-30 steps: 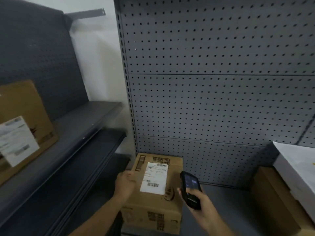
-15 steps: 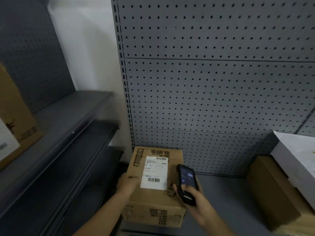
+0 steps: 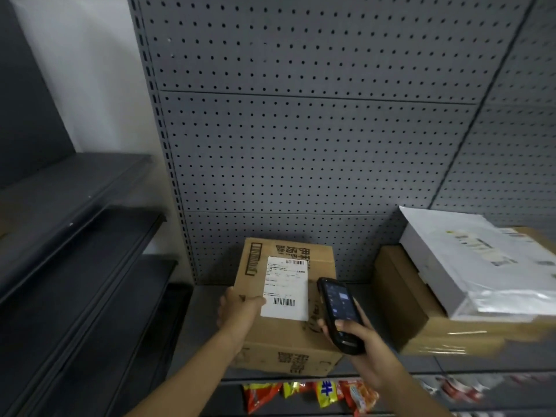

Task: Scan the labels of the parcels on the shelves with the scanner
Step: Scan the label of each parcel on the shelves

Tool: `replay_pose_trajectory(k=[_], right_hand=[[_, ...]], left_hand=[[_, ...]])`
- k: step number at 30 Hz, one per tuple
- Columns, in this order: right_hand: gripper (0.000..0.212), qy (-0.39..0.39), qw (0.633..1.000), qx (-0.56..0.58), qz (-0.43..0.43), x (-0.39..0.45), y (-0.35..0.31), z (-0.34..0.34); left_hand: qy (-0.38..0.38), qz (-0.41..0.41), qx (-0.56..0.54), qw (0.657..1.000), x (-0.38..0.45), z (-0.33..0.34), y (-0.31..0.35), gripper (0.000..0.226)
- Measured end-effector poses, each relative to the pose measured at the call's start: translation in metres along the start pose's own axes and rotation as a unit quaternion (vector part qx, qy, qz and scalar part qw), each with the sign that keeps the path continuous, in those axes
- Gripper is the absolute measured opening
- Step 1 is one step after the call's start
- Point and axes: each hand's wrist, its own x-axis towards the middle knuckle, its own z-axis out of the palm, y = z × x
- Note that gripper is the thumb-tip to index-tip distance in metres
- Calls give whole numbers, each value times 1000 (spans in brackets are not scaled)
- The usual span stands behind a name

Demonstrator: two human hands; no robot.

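L hand (image 3: 240, 311) rests on carton (image 3: 288, 335) by label (image 3: 285, 288), fingers relaxed. R hand (image 3: 361, 341) grips scanner (image 3: 340, 314), fingers curled round it. White parcel (image 3: 469, 266) on brown box (image 3: 412, 308) nearby.

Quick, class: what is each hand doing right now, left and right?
Left hand: open, fingers resting on the cardboard parcel beside its label.
Right hand: gripping the scanner.

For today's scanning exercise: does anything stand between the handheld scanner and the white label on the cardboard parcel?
Nothing visible does. The right hand holds the scanner just right of the label, which faces up uncovered; the left hand rests on the parcel at the label's left edge.
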Motion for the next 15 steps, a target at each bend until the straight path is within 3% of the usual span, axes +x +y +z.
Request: replay_pose_trajectory(k=[3,11,15], right_hand=[[85,8,1000,-5,-13,-30,-18,-37],[91,2,999,-44,-21,-99,-56,-130],[72,-13,995,-101,-22,-118,-66,-161]], left_hand=[[-13,7,-8,1000,-33,40,-4,88],[12,30,14,999,-116,136,-28,76],[23,32,9,999,-142,170,-48,83]])
